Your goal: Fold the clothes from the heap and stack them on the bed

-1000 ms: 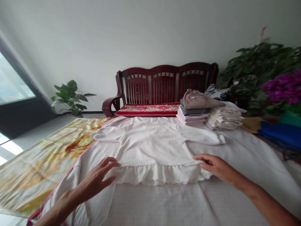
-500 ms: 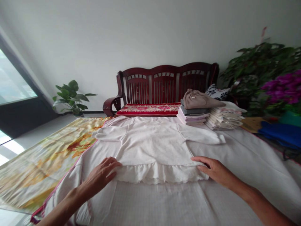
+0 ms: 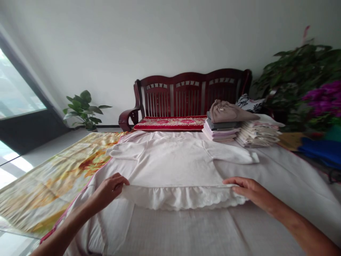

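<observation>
A white long-sleeved top with a ruffled hem lies spread on the pale cloth, its sleeves stretched out to both sides and its hem toward me. At the left end of the ruffle seam, my left hand pinches the fabric with closed fingers. My right hand grips the opposite end of the same seam between thumb and fingers. The hem hangs taut and straight between both hands, with the scalloped ruffle falling below it.
Folded clothes stand in two piles at the back right: a lilac and grey pile topped by a brown garment, and a cream pile. Behind is a wooden bench. A yellow flowered cloth covers the left side.
Both hands have moved apart, stretching the hem wider and straighter. My left hand has gone from resting on the edge with fingers loose to pinching it. The view has shifted slightly.
</observation>
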{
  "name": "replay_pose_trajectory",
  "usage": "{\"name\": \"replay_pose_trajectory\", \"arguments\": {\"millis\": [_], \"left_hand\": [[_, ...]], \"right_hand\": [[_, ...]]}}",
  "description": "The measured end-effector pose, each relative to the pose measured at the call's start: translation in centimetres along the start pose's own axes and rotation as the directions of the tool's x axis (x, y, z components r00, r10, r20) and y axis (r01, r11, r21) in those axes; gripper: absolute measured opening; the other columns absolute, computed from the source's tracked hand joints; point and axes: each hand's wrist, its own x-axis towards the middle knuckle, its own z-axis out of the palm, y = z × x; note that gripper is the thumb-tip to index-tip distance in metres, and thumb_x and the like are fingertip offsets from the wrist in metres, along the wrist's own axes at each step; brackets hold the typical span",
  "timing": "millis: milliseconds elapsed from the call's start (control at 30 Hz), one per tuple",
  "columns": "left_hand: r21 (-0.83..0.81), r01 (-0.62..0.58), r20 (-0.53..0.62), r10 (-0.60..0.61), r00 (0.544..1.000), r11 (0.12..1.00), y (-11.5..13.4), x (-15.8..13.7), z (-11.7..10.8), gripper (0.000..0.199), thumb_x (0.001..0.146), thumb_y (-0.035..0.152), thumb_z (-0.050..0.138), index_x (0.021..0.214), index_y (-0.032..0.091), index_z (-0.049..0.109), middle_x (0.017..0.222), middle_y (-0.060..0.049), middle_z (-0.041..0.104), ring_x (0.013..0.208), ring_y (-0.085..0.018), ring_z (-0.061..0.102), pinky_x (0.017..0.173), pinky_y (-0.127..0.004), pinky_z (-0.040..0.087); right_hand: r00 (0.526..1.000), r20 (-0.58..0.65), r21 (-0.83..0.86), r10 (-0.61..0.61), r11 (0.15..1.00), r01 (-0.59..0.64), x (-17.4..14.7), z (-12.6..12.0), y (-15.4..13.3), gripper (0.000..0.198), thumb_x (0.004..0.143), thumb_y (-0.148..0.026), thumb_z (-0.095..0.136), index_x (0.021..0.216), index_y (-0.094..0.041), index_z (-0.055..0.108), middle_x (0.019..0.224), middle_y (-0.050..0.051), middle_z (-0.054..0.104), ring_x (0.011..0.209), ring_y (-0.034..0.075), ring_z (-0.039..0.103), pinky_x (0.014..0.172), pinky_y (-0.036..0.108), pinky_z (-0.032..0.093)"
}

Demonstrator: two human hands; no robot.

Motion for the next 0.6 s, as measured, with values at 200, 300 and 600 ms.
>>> {"name": "replay_pose_trajectory", "arguments": {"millis": [200, 300, 600], "left_hand": [[0.03, 0.007, 0.238, -0.014, 0.971, 1.0, 0.0, 0.4, -0.3, 0.031, 0.081, 0.015, 0.046, 0.092, 0.024, 0.073, 0.088, -0.001, 0.069, 0.077, -0.015, 0.064, 0.074, -0.025, 0.047], [0.0, -0.047, 0.283, 0.045, 0.958, 0.999, 0.9, 2.2, -1.9, 0.022, 0.089, 0.032, 0.053, 0.095, 0.025, 0.074, 0.096, -0.001, 0.072, 0.086, -0.017, 0.067, 0.081, -0.026, 0.049], [0.083, -0.127, 0.111, 0.118, 0.987, 0.988, 10.6, 14.9, 4.9, 0.054, 0.101, 0.047, 0.037, 0.145, 0.017, 0.048, 0.154, -0.014, 0.045, 0.144, -0.028, 0.039, 0.116, -0.042, 0.034]], "right_hand": [[0.969, 0.241, -0.149, 0.057, 0.989, -0.021, 0.3, -1.5, 0.7, 0.049, 0.077, -0.053, 0.062, 0.11, -0.019, 0.074, 0.081, 0.004, 0.07, 0.063, 0.016, 0.059, 0.055, 0.026, 0.043], [0.94, 0.328, -0.244, 0.095, 0.97, -0.013, 1.4, -3.3, -0.6, 0.048, 0.084, -0.058, 0.055, 0.099, -0.018, 0.077, 0.07, 0.004, 0.067, 0.059, 0.016, 0.057, 0.053, 0.026, 0.043], [0.916, 0.172, -0.654, -0.364, 0.653, 0.382, 9.9, 9.6, -8.3, 0.066, 0.097, -0.049, 0.035, 0.152, -0.012, 0.038, 0.158, 0.016, 0.037, 0.145, 0.029, 0.035, 0.118, 0.045, 0.029]]}}
